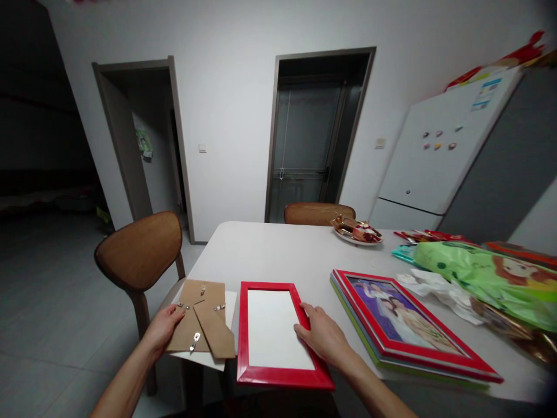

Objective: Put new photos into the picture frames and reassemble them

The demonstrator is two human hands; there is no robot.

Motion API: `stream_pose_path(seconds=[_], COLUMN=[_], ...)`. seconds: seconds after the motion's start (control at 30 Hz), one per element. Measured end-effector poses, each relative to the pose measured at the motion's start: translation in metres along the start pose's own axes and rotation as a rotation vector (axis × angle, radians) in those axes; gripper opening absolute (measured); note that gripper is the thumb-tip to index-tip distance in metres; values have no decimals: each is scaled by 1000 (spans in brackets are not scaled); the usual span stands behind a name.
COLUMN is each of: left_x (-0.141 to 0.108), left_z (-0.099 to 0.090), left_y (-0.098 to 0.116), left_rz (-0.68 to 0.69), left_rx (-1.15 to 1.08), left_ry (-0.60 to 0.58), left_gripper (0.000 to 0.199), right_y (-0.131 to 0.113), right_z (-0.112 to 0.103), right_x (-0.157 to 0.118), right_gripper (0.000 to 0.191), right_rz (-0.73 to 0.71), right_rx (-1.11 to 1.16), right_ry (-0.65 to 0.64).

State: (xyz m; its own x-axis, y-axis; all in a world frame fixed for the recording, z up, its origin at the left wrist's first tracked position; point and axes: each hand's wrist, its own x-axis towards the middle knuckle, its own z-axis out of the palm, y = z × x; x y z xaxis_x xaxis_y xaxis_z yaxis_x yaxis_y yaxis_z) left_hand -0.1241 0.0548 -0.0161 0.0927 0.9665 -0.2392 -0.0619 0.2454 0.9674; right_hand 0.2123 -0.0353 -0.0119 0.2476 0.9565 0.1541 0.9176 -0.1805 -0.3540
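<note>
My left hand (167,328) grips the left edge of a brown picture frame backing board (187,331), which has metal clips and a fold-out stand leg (215,334). White sheets (213,363) show beneath the board. On the right side of a red picture frame (282,377) my right hand (324,334) is closed, thumb over the front and fingers along the outer edge. White fills the inside of that frame. To the right lies a stack of frames, topped by a red frame holding a photo (400,316); green and grey edges show below it.
A white table (261,249) carries a plate of wrapped items (359,237), crumpled tissue (444,296) and a green plastic package (491,278) on the right. Wooden chairs stand at the left (143,249) and far side (319,213). A white refrigerator (435,162) stands behind.
</note>
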Motion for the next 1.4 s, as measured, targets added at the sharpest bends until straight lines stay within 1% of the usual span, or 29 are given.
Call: stream_pose_path(seconds=[0.07,0.17,0.23,0.27,0.33,0.43,0.47,0.53,0.6,0.67,0.73,0.83,0.93,0.97,1.03,1.13,1.2,1.23,1.3,1.4], left_x=[-1,-11,-21,-26,-35,-48,-51,-57,-59,-58,-53,-40,-24,-18,-8,4,8,9,11,12], left_z=[5,24,36,41,52,73,81,97,109,113,108,89,65,57,43,27,20,17,14,12], left_y=[0,8,17,22,31,39,40,39,34,26,18,7,-1,-2,-4,-3,-2,-3,-4,-6], left_rz=[11,15,13,13,16,34,42,59,62,51,27,-20,-50,-43,-9,53,88,112,162,239], left_rx=[7,-72,-150,-185,-244,-346,-379,-424,-434,-402,-331,-226,-159,-130,-31,149,230,279,398,632], left_ry=[-9,-87,-126,-138,-154,-201,-223,-258,-283,-298,-295,-228,-152,-138,-109,-44,8,40,114,218], left_gripper=[8,10,11,13,17,24,25,27,27,25,21,18,15,14,15,15,16,20,33,49], right_y=[-1,-12,-23,-29,-44,-68,-75,-85,-84,-72,-50,-14,7,9,8,-1,-6,-8,-10,-9], right_z=[3,1,-2,-3,-3,-3,-4,-7,-12,-17,-22,-25,-24,-23,-21,-16,-13,-11,-9,-8], right_x=[-1,-2,-4,-5,-11,-21,-24,-27,-24,-17,-7,4,7,7,6,5,5,5,3,0], right_gripper=[43,39,36,36,38,46,48,52,56,57,57,59,58,58,57,55,52,51,48,37], right_rz=[-6,-51,-119,-147,-138,3,34,50,50,72,89,130,150,136,94,28,-10,-32,-67,-75], right_rx=[7,53,180,286,559,998,1132,1352,1451,1392,1224,861,503,430,353,324,313,300,240,82], right_ry=[6,104,153,140,31,-204,-257,-295,-280,-252,-219,-125,-56,-52,-42,-6,-6,-9,-21,-36])
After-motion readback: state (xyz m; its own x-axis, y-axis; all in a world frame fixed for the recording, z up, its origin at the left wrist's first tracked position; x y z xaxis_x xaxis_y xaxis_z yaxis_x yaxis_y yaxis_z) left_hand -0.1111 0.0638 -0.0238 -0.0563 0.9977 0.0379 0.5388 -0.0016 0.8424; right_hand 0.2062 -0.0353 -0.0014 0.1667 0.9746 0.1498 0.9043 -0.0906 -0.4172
